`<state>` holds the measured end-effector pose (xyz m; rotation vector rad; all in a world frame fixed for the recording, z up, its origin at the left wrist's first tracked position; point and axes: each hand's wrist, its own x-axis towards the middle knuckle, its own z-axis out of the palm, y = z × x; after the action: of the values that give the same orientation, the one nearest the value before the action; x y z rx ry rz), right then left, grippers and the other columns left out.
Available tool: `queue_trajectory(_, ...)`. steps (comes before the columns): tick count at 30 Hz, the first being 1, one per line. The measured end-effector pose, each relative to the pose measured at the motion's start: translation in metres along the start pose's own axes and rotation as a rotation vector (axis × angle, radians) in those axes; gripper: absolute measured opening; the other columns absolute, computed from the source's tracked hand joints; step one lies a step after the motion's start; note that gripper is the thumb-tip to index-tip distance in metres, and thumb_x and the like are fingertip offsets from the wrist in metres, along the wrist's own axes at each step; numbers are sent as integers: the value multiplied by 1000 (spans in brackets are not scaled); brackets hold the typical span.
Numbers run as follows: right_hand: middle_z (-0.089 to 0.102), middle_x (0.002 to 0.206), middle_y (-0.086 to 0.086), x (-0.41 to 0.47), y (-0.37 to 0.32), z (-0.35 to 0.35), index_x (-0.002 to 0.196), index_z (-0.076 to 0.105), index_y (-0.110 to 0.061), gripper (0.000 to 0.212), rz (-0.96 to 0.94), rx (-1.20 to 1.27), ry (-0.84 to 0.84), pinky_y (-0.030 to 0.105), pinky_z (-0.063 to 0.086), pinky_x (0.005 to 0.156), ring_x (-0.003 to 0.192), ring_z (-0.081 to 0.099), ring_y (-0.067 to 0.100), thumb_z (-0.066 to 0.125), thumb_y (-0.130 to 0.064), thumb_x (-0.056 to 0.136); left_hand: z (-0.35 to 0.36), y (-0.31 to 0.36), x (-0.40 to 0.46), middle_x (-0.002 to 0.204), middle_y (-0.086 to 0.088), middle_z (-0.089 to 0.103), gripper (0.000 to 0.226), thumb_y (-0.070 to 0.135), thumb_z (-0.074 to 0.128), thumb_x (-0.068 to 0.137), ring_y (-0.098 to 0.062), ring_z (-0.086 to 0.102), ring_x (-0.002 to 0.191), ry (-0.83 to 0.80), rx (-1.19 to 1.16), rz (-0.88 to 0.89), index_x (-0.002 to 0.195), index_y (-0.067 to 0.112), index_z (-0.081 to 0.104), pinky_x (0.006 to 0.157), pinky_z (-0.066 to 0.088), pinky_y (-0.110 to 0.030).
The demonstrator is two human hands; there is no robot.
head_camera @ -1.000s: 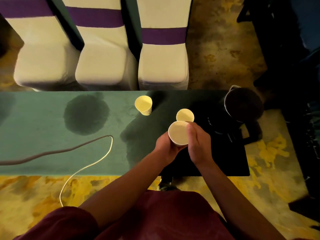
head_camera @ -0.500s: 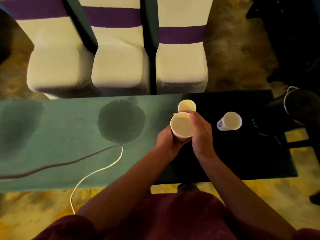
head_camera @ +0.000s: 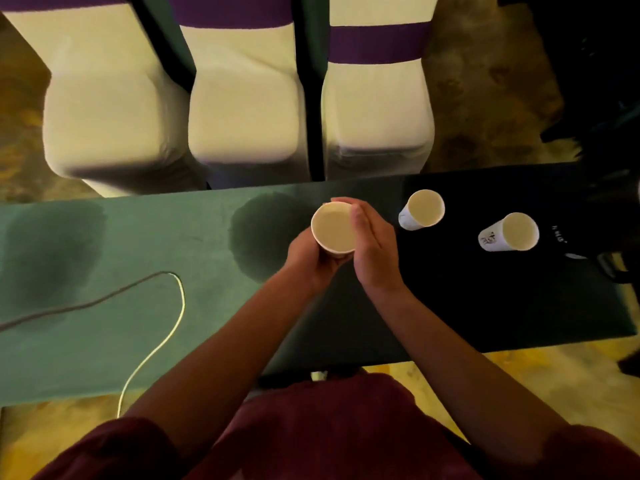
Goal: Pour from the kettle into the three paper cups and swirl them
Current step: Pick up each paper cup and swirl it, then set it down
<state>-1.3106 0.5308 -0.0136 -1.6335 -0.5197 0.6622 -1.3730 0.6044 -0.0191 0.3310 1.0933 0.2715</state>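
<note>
Hands meet around one paper cup (head_camera: 334,230) held above the tabletop (head_camera: 104,334); the left hand (head_camera: 308,259) cups it from below and from its left side, fingers wrapped under the base, while the right hand (head_camera: 372,249) presses flat against its right wall, fingers (head_camera: 346,202) curling over the far rim; both hands are thus grasping this cup, which stands nearly upright with its mouth toward the camera. Whether it holds liquid cannot be told; the inside looks a plain pale cream.

Two more paper cups stand on the dark right part of the tabletop, apart from the hands: the middle cup (head_camera: 423,209) just right of the right hand, the far-right cup (head_camera: 510,233) further right, each showing a small printed mark on its outer wall; they do not touch each other. The kettle cannot be made out clearly; only dark shapes sit at the right edge.

The green left part of the tabletop carries two dark round patches, one (head_camera: 266,233) just left of the left hand and one (head_camera: 52,258) near the left edge; a thin cable (head_camera: 162,344) loops across it and drops over the near edge. Beyond the tabletop stand three cream-covered chairs (head_camera: 242,109) with purple bands; maroon sleeves (head_camera: 114,448) fill the bottom.
</note>
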Motion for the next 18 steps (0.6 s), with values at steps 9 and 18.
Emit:
queue_trajectory(9, 72, 107, -7, 12, 14, 38, 118, 70, -12, 33, 41, -88, -74, 18, 51, 83, 100, 67, 1, 39, -18, 109, -35, 30, 25, 98, -16, 67, 9, 13, 65, 90, -30, 67, 89, 95, -41, -48, 98, 8, 64, 70, 55, -40)
queue_trajectory(18, 73, 108, -4, 28, 37, 87, 116, 70, -14, 33, 83, -106, 12, 27, 55, 86, 102, 69, 10, 38, -20, 109, -66, 58, 57, 93, -12, 69, 3, 14, 67, 90, -26, 67, 86, 113, 38, -76, 91, 11, 68, 73, 57, -38)
